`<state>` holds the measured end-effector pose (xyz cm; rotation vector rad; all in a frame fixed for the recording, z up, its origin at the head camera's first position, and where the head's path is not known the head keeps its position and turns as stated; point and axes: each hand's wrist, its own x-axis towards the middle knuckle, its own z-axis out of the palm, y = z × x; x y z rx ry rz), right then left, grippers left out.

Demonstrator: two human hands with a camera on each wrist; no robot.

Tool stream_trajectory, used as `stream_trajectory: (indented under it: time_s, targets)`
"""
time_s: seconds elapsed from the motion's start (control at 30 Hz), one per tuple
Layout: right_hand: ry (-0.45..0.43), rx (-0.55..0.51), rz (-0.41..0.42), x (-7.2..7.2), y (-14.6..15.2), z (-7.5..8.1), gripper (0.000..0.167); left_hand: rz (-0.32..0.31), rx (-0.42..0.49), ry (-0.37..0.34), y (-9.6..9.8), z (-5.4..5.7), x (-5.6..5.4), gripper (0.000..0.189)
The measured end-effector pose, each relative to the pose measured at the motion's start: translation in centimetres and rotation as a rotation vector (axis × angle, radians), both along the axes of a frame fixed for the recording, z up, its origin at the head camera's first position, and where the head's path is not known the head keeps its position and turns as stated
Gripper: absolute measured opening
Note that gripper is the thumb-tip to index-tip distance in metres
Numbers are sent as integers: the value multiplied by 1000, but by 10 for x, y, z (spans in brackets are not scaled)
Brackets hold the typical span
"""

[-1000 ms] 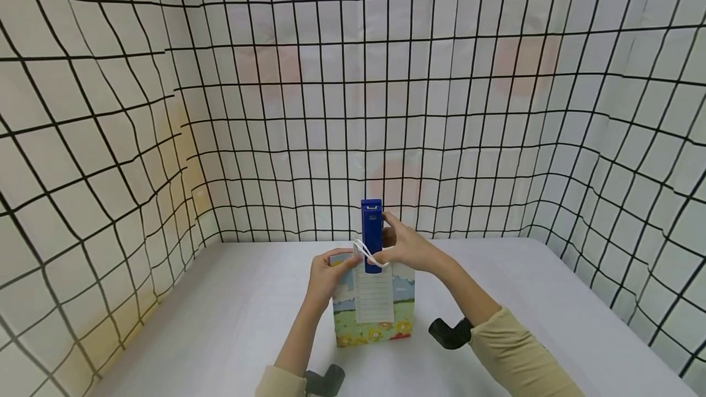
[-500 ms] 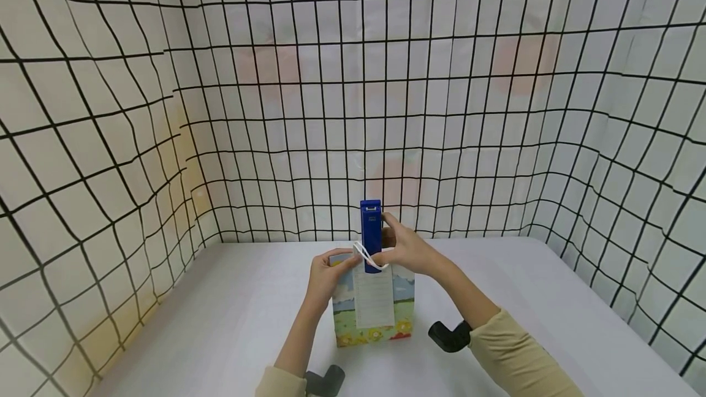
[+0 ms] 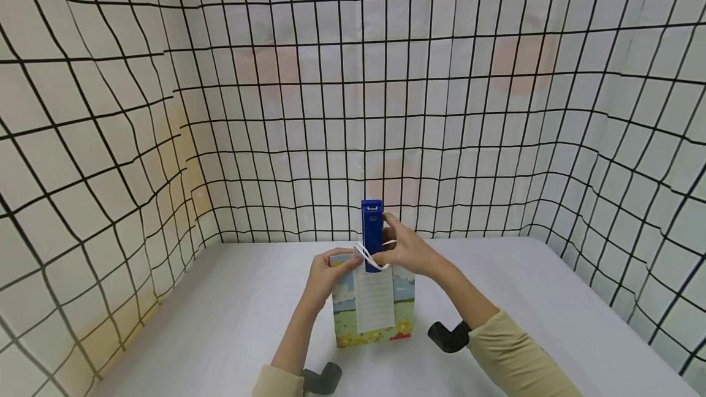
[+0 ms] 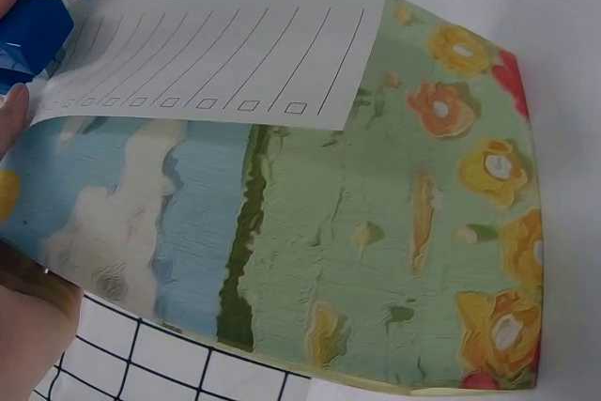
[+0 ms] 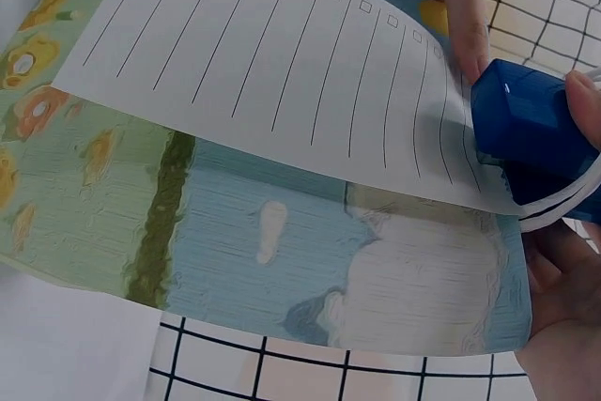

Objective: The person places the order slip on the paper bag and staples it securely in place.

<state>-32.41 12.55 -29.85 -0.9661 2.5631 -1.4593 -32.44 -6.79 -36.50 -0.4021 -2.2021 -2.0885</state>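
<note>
A gift bag [image 3: 344,318] painted with flowers and sky stands upright on the table. Over its front hangs a white lined checklist sheet [image 3: 375,302], its lower end curving off the bag in the wrist views. My left hand [image 3: 324,276] pinches the bag's top edge at the left, near the sheet's upper end. With my right hand [image 3: 409,247] I grip a blue stapler [image 3: 372,231], held upright with its lower end over the top of the sheet and bag. White cord handles [image 3: 364,253] loop across the stapler; in the right wrist view its jaws sit at the sheet's top edge.
Dark elbow-shaped pieces [image 3: 449,337] show beside each forearm, the other one [image 3: 322,378] by the left sleeve. White walls with a black grid [image 3: 353,103] enclose the white table [image 3: 242,299] at the back and sides.
The sheet's lower end has sunk a little down the bag's front. Both hands and the stapler stay almost where they were.
</note>
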Motion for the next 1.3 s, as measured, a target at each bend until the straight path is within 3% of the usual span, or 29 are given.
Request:
stream_trajectory:
  time_s: [0.2, 0.37, 0.63, 0.93, 1.3]
  targets:
    - [-13, -11, 0, 1, 0, 1, 79, -34, -80, 19, -5, 1, -4, 38]
    - [-23, -12, -3, 2, -1, 1, 77, -61, -162, 50, -7, 9, -2, 42]
    - [-20, 4, -16, 2, 0, 0, 77, -41, -377, 147, -3, 22, 3, 49]
    - [-12, -2, -10, 0, 0, -3, 76, -8, -554, 190, 0, 32, 5, 48]
    - [-12, 17, -38, 0, 2, -1, 73, -38, -530, 181, 5, 39, 7, 37]
